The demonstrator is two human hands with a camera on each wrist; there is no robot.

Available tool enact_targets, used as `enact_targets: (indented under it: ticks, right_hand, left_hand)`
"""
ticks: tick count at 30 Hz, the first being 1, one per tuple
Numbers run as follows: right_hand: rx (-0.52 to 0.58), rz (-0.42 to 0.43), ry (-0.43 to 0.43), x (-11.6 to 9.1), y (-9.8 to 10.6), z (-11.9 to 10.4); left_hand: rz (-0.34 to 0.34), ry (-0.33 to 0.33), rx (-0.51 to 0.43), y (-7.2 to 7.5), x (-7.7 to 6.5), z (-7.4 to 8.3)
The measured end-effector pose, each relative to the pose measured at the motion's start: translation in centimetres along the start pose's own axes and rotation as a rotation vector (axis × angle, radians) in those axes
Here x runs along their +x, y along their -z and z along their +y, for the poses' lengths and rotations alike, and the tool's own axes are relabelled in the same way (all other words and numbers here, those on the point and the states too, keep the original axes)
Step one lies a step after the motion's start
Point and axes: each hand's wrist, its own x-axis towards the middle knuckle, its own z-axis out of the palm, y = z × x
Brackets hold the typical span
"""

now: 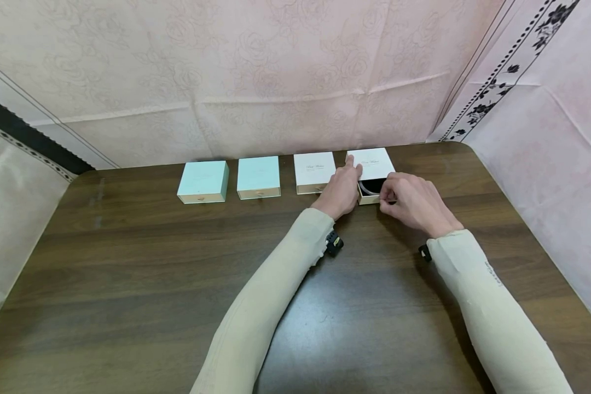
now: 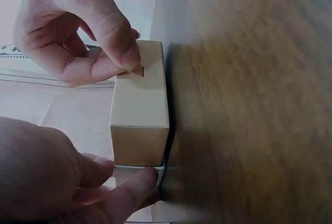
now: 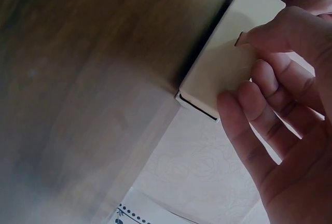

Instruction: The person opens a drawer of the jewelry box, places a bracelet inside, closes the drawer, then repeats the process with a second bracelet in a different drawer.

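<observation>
A white drawer box [image 1: 371, 160] stands at the right end of a row, its drawer [image 1: 368, 200] slid partly out toward me. Inside the drawer lies something dark with a grey curved edge, mostly hidden. My left hand [image 1: 341, 191] grips the box's white sleeve at its left side, with a finger on top. In the left wrist view, the fingertips touch the sleeve just behind the cream drawer. My right hand [image 1: 416, 202] pinches the small pull tab [image 3: 241, 39] on the drawer front between thumb and index finger; its other fingers are loosely curled.
To the left stand another white drawer box [image 1: 314, 168] and two mint-green drawer boxes [image 1: 258, 172] [image 1: 204, 176], all closed. They line the far edge of the brown wooden table [image 1: 177, 284]. Patterned pale cloth [image 1: 256, 71] hangs behind.
</observation>
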Motion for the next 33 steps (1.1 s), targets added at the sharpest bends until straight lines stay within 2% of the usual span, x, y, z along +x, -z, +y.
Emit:
enact_targets:
  ticks: [33]
  right_hand:
    - [0.003, -0.009, -0.016, 1.1, -0.2, 0.3]
  left_hand:
    - [0.002, -0.022, 0.023, 0.0, 0.3, -0.1]
